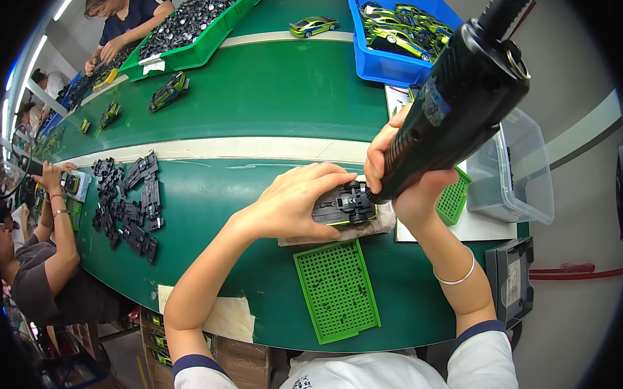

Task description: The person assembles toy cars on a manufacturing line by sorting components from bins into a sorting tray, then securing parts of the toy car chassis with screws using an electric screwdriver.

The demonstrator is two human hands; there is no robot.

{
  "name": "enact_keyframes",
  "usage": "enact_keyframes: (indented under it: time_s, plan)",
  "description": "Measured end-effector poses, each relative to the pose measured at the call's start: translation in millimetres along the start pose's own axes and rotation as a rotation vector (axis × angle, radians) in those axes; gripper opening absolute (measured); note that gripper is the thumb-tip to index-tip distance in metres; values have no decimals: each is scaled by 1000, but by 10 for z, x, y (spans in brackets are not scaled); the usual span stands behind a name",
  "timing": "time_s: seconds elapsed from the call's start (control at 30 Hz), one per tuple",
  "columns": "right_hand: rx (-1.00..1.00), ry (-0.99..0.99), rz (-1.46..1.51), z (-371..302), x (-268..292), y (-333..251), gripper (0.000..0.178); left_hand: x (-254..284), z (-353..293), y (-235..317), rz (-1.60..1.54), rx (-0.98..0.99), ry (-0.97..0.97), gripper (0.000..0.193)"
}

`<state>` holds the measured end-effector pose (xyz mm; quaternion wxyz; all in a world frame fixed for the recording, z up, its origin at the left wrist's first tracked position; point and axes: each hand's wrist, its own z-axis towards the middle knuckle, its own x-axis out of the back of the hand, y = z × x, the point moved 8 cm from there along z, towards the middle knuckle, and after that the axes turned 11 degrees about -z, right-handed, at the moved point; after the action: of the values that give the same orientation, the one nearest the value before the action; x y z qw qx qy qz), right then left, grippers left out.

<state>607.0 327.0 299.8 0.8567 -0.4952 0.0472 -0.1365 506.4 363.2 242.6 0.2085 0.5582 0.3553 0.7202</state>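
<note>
An upside-down toy car (334,209), its black underside and wheels facing up, lies on a pale pad (367,228) on the bench. My left hand (287,199) holds it, with fingers along the far side and the thumb along the near side. Wrapped around a black electric screwdriver (453,111) is my right hand (421,201). The screwdriver's lower end is at the car's right end; its bit is hidden. Just nearer to me lies a green perforated tray (335,293) with small dark pieces in its holes, probably screws.
Black car bases (130,204) are heaped at left. Beyond, toy cars (168,92) sit on a green belt (273,86). A blue bin (376,67) of cars, a clear bin (513,174) and another green tray (454,196) stand at right. Co-workers (42,252) sit at left.
</note>
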Motion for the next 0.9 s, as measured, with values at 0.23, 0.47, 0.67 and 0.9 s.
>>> enact_keyframes:
  time_s: [0.23,0.47,0.67,0.9]
  plan:
    - [18,-41,15,-37,7,-11,93,315,-359,-129,-248,27,174,87]
    - [151,34,153,80,188,-365,97,169,-837,-398,-261,105,410,63]
    - [571,336,404,16,763,-1289,89,131,-545,-79,-700,-48,592,68]
    - [706,509,245,-166,1236,-1490,70,1349,-582,83,-243,-77,693,61]
